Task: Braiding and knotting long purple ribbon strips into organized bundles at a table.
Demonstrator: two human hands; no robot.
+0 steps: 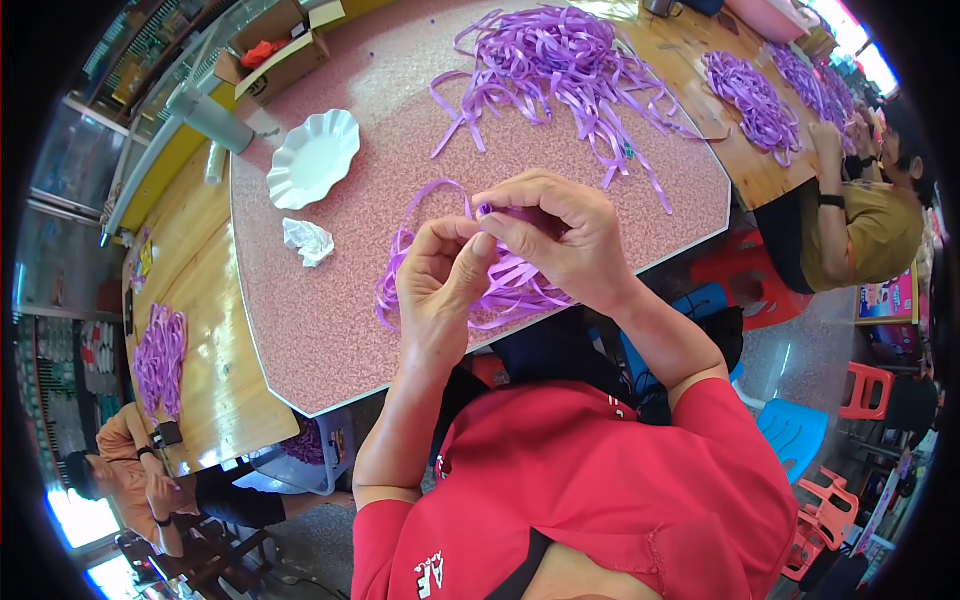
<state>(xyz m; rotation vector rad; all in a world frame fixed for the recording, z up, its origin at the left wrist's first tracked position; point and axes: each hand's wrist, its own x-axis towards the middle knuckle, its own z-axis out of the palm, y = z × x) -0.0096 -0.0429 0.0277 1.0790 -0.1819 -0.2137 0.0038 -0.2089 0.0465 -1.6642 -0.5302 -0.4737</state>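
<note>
My left hand (445,275) and my right hand (565,240) meet above the near part of the pink speckled table (330,260). The fingertips of my left hand are pinched at the end of a loop of purple ribbon (432,186). Between the thumb and fingers of my right hand sits a small dark purple piece (486,209), too small to name. A loose heap of shiny purple ribbons (515,292) lies under both hands, partly hidden by them. Farther off spreads a bigger pile of purple ribbons (550,60), its ends trailing over the tabletop.
On the left stand a white scalloped dish (314,158), crumpled white paper (308,242), a grey-green tumbler (210,118) and a cardboard box (270,55). Other people sit at right (860,220) and lower left (140,470), near more ribbon heaps. Plastic stools (790,435) stand at right.
</note>
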